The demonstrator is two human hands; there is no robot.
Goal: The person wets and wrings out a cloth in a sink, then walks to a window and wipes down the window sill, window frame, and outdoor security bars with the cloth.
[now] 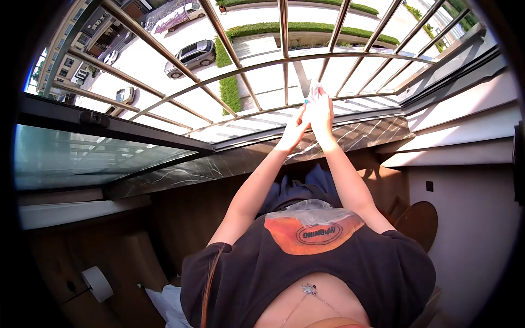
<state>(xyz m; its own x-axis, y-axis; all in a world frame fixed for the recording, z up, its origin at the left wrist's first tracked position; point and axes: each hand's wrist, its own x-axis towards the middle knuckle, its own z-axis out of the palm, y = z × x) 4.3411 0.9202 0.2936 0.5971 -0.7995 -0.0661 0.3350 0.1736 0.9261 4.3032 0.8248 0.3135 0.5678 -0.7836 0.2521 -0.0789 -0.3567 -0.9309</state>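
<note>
Both my arms reach out over the window sill into strong sunlight. My right hand (321, 116) is raised with its fingers closed round a whitish, crumpled-looking thing (315, 85). Glare washes that thing out, so its kind is unclear. Close against the right hand is my left hand (296, 128), its fingers bent inward at the same spot. A small blue spot (307, 101) shows by the left fingertips; I cannot tell what it is. The dark marble sill (350, 136) runs beneath my wrists.
Curved metal window bars (284, 33) stand just beyond my hands. An opened glass window pane (93, 156) is at the left. Far below are a grey car (191, 57) and hedges (311, 26). A round brown object (418, 225) is at the lower right, a white lampshade-like cylinder (98, 284) at the lower left.
</note>
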